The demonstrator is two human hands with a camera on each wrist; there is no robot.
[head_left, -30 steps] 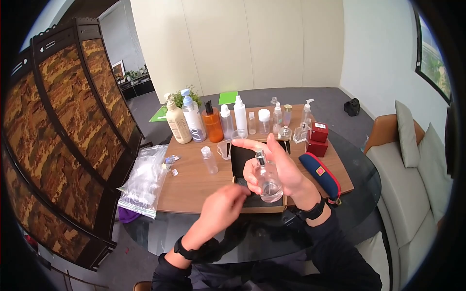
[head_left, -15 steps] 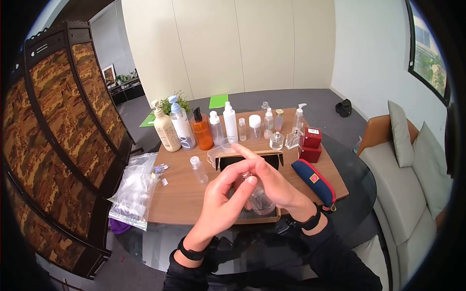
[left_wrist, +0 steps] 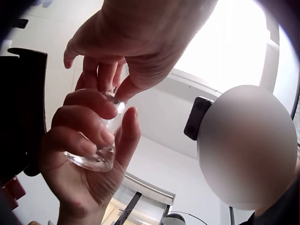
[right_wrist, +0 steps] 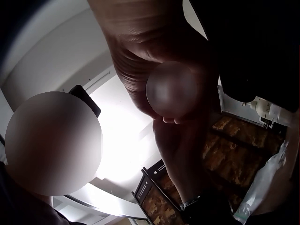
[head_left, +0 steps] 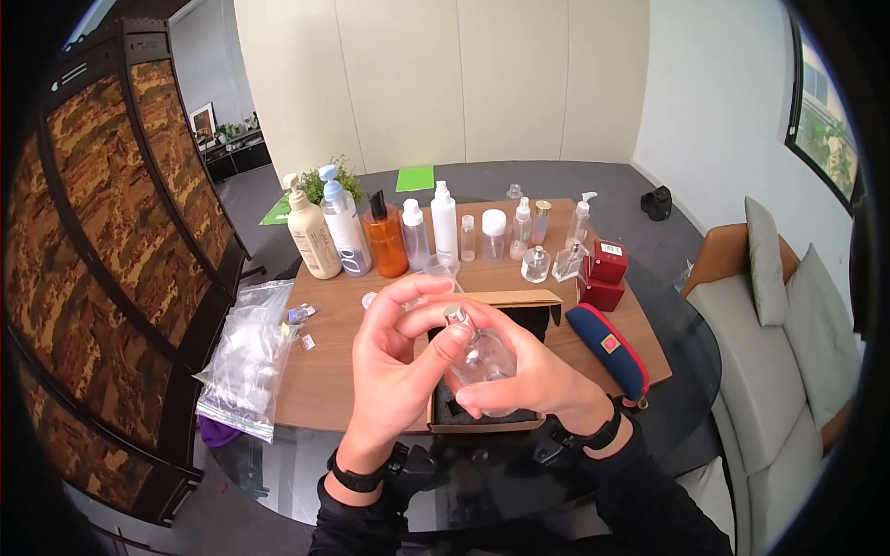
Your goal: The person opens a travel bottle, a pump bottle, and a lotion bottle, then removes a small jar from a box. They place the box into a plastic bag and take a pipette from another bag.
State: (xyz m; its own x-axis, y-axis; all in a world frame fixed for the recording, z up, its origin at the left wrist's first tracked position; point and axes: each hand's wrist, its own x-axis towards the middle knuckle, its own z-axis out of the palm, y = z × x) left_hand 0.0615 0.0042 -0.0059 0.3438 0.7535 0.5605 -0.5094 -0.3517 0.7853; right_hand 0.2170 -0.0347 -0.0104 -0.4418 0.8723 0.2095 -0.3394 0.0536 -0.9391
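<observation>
A clear glass bottle with a silver top is held between both hands above an open cardboard box with a dark inside. My right hand grips its body, thumb across the near side; the left wrist view shows the fingers of that hand curled round the glass. My left hand pinches the silver top between thumb and fingers, its far fingers arched over. In the right wrist view a blurred disc hides the contact at my right hand.
Pump and spray bottles line the table's back. Two red boxes and a blue pencil case lie right. At the left are a plastic bag and small items; a small bottle is partly hidden behind my left hand.
My left hand has come up from beside the bottle to its silver top and now pinches it. The bottle has risen slightly and tilted left in my right hand.
</observation>
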